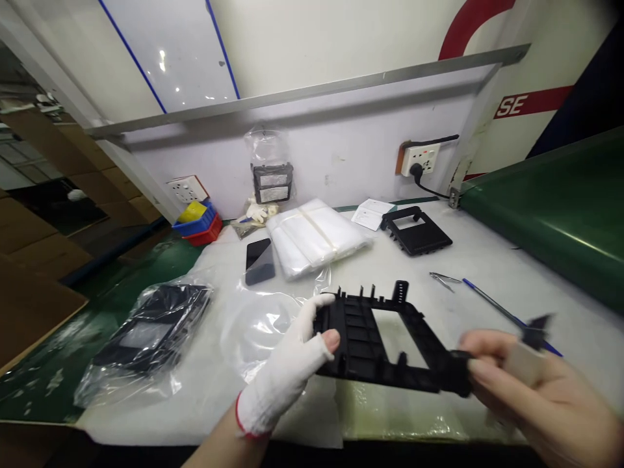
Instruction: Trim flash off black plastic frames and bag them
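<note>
white letters "se" stand on a red strip (pixel 531 103) on the wall at upper right. above it curves part of a red mark (pixel 468 26), unreadable as any letter. the printed leaflet (pixel 373 213) is too small to read.

You face a white back panel (pixel 341 149) topped by a grey metal rail (pixel 302 91). Two wall sockets sit on it: one at left (pixel 186 189), one at right (pixel 420 158) with a black plug in. A glossy whiteboard (pixel 170 52) reflects ceiling lights. A green conveyor (pixel 550 208) runs along the right. Brown cartons (pixel 43 227) stack up at left.
</note>
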Available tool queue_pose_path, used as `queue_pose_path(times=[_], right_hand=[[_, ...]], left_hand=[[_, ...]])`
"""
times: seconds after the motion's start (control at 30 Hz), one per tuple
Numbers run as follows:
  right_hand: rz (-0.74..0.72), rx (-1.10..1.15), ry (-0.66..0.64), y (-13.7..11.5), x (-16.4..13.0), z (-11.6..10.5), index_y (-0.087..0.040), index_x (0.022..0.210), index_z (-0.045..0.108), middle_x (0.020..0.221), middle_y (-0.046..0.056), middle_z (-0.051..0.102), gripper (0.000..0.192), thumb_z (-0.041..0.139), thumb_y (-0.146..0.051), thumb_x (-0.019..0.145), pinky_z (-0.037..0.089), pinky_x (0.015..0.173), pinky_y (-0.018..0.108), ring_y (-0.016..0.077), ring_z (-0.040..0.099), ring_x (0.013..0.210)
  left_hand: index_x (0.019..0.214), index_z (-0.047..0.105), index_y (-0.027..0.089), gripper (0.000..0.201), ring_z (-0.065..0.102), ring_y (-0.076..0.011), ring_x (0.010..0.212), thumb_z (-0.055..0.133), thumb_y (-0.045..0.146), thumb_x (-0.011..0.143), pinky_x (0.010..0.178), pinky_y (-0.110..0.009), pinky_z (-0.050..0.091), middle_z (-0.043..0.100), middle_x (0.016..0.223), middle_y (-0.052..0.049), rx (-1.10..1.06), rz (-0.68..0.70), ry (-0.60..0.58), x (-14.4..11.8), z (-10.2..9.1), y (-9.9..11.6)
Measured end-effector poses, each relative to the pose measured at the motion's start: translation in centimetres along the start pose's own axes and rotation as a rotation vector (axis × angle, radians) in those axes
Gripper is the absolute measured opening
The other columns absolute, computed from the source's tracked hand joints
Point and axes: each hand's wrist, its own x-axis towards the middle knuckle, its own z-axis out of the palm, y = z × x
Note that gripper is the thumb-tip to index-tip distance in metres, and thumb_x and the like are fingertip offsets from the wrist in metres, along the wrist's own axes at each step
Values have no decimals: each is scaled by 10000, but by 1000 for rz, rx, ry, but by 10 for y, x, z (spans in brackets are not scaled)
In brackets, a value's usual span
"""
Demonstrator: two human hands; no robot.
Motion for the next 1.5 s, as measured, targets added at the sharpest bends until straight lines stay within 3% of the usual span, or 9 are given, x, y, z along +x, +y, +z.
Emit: queue_pose_path(times=[0.1, 0.2, 0.37, 0.47, 0.57, 0.63, 0.8, 1.0, 1.5], right_hand=[[-10, -24, -189, -14, 11, 16, -215, 737, 628, 579, -10, 501, 338, 641, -543, 656, 403, 509, 240, 130, 460, 537], [-8, -24, -193, -13, 20, 25, -219, 782, 639, 598, -12, 479, 384, 523, -583, 749, 405, 540, 242, 127, 436, 556], [-77, -138, -115, 11, 39, 8, -251, 995, 602, 670, 4, 520, 461, 385, -616, 815, 453, 589, 256, 152, 517, 633], [-227, -347, -182, 21, 47, 0, -253, 921, 584, 816, 34, 602, 349, 439, -554, 818, 482, 642, 279, 185, 577, 743], [-316, -522, -232, 27, 50, 4, -250, 921, 547, 851, 38, 622, 249, 385, -435, 885, 489, 625, 278, 186, 597, 755], [-383, -624, -231, 29, 52, 11, -251, 961, 542, 890, 34, 636, 223, 361, -370, 905, 492, 626, 270, 176, 608, 768], [-612, -906, -180, 40, 61, 28, -223, 980, 547, 810, 10, 619, 256, 310, -300, 923, 411, 470, 232, 135, 578, 605], [-763, -1047, -126, 51, 65, 34, -198, 830, 571, 704, -3, 579, 245, 347, -257, 909, 306, 435, 227, 118, 520, 530], [-800, -1091, -79, 51, 63, 39, -193, 737, 559, 654, -14, 554, 264, 360, -246, 902, 236, 428, 244, 102, 455, 482]], left_hand=[[1189, 441, 222, 406, 554, -167, 804, 492, 302, 794, 683, -277, 451, 573, 962, -28, 289, -106, 32, 27, -17, -4], [1279, 371, 220, 465, 550, -162, 694, 423, 311, 826, 660, -296, 439, 576, 815, -8, 666, -93, 73, 45, -34, -7], [1313, 350, 197, 530, 566, -250, 916, 459, 310, 807, 791, -394, 436, 603, 1015, -75, 1204, 101, 186, 43, -40, -4], [1210, 460, 203, 527, 496, -253, 1073, 605, 318, 716, 914, -383, 402, 529, 1191, -83, 1216, 346, -100, 37, -23, 3], [1049, 569, 216, 436, 509, -242, 1013, 698, 338, 650, 893, -363, 415, 553, 1101, -54, 1216, 428, -480, 42, -1, 2], [971, 602, 208, 302, 513, -240, 988, 654, 354, 712, 885, -372, 412, 562, 1040, -51, 1243, 458, -562, 50, 9, -6], [917, 607, 190, 199, 510, -221, 994, 461, 307, 848, 895, -372, 393, 560, 1050, -65, 1242, 543, -473, 66, 17, -32], [1108, 534, 152, 306, 476, -250, 1113, 490, 231, 816, 981, -422, 329, 518, 1226, -104, 1306, 539, -442, 68, 21, -45], [1092, 567, 178, 291, 521, -233, 1068, 529, 278, 822, 1008, -417, 318, 557, 1198, -80, 1360, 512, -441, 71, 25, -48]])
